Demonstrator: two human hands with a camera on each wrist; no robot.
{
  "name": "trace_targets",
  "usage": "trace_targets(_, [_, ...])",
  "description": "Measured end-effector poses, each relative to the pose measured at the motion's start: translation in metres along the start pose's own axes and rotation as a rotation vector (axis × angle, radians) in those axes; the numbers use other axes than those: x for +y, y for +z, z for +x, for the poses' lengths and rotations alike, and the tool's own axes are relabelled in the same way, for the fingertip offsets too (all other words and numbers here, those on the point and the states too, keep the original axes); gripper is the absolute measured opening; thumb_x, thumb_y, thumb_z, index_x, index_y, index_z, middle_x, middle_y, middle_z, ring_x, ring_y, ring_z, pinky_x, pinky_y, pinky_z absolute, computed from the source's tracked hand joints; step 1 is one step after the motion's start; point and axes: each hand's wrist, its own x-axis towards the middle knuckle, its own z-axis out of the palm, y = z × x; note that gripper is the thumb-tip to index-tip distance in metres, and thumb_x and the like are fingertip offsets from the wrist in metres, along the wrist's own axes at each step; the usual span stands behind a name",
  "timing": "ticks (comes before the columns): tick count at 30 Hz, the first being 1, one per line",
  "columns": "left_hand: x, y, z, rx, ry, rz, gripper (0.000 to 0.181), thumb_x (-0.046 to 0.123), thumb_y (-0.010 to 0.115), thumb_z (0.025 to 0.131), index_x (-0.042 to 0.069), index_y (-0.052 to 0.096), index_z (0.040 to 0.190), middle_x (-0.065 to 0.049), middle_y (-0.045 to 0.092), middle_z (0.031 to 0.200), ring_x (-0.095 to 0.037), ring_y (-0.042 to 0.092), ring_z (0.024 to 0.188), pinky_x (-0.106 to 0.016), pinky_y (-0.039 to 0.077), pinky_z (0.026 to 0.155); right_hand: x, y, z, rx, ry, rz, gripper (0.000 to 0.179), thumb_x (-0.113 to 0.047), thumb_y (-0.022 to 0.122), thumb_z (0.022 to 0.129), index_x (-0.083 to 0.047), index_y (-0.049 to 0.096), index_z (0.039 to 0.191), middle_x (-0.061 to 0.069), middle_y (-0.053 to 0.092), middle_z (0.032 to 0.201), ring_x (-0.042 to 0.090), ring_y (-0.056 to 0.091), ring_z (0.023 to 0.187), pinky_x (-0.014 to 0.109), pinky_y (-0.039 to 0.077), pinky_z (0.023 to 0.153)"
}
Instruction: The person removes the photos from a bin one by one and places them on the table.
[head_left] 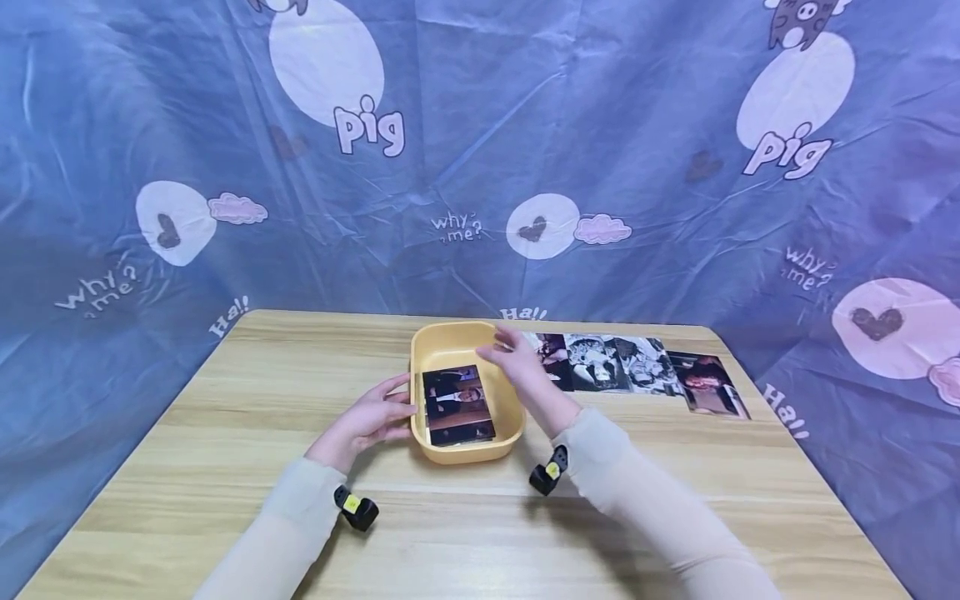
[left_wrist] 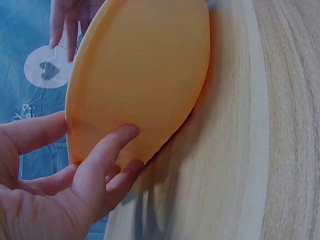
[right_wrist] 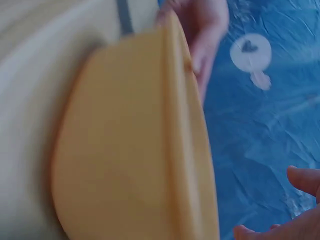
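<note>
A yellow plastic bin [head_left: 467, 455] with rounded corners stands on the table. Inside it lies a photo card [head_left: 457, 404] of a person in a dark suit, with more card edges just visible beneath. My left hand [head_left: 372, 414] holds the bin's left side, its fingertips against the outer wall [left_wrist: 145, 65] and one digit at the rim. Over the right rim, my right hand [head_left: 517, 364] hovers with relaxed, parted fingers and nothing in them. In the right wrist view that hand [right_wrist: 295, 220] shows only partly, apart from the bin wall [right_wrist: 115, 140].
Right of the bin, photo cards lie in a row: a dark one [head_left: 553, 357] partly behind my right hand, black-and-white ones [head_left: 596, 364], and a colour one [head_left: 707, 383] at the far end. A blue printed cloth [head_left: 480, 167] hangs behind the wooden table [head_left: 247, 400].
</note>
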Motion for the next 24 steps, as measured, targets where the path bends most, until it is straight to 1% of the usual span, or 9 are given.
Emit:
trace_targets(4, [0.0,0.001,0.0,0.002,-0.005,-0.003,0.075,-0.004,0.053,0.091,0.005,0.012,0.154,-0.03,0.022,0.154,-0.036,0.057,0.119,-0.035,0.06,0.086,0.012,0.017,-0.006,-0.029,0.036,-0.067,0.068,-0.007,0.069,0.085,0.002,0.037,0.145,0.026,0.038,0.148,0.041,0.038,0.136,0.049,0.034,0.117])
trace_targets(8, [0.0,0.002,0.001,0.001,-0.003,-0.002,0.075,-0.005,0.053,0.091,0.005,0.013,0.154,-0.03,0.023,0.154,-0.038,0.056,0.12,-0.038,0.059,0.089,0.028,0.025,-0.009,-0.028,0.082,-0.13,0.071,-0.008,0.071,0.083,0.006,0.036,0.143,0.031,0.039,0.145,0.043,0.038,0.134,0.049,0.032,0.117])
trace_targets(11, [0.0,0.002,0.001,0.002,0.0,0.001,0.075,-0.005,0.053,0.091,0.004,0.013,0.154,-0.03,0.022,0.154,-0.038,0.056,0.12,-0.04,0.059,0.09,0.038,0.029,-0.011,-0.031,0.11,-0.145,0.074,-0.006,0.071,0.081,0.011,0.034,0.142,0.034,0.039,0.143,0.043,0.044,0.129,0.047,0.035,0.116])
trace_targets(15, [0.001,0.003,0.0,0.008,-0.007,0.002,0.075,-0.005,0.052,0.092,0.005,0.013,0.154,-0.03,0.022,0.154,-0.04,0.055,0.121,-0.04,0.059,0.09,0.047,0.032,-0.011,-0.035,0.134,-0.155,0.076,-0.003,0.072,0.079,0.013,0.032,0.142,0.033,0.046,0.136,0.039,0.055,0.115,0.046,0.041,0.111])
trace_targets(17, [0.001,0.003,0.0,0.011,-0.008,0.0,0.074,-0.005,0.052,0.092,0.005,0.013,0.154,-0.03,0.023,0.154,-0.042,0.053,0.123,-0.04,0.059,0.09,0.049,0.033,-0.011,-0.038,0.138,-0.158,0.076,-0.003,0.072,0.079,0.014,0.032,0.141,0.031,0.05,0.132,0.037,0.056,0.112,0.045,0.042,0.11])
trace_targets(21, [0.001,0.004,0.001,0.006,-0.005,0.002,0.075,-0.005,0.052,0.091,0.004,0.012,0.154,-0.031,0.022,0.154,-0.045,0.05,0.125,-0.04,0.059,0.09,0.05,0.035,-0.008,-0.053,0.16,-0.169,0.073,0.001,0.071,0.078,0.015,0.034,0.139,0.03,0.054,0.129,0.036,0.056,0.115,0.043,0.041,0.111])
trace_targets(24, [0.001,0.003,0.001,0.002,-0.001,0.006,0.076,-0.006,0.052,0.091,0.003,0.011,0.154,-0.031,0.022,0.153,-0.043,0.051,0.124,-0.039,0.059,0.089,0.05,0.036,-0.006,-0.062,0.19,-0.172,0.068,0.003,0.07,0.078,0.016,0.037,0.136,0.029,0.053,0.131,0.036,0.053,0.12,0.042,0.039,0.114])
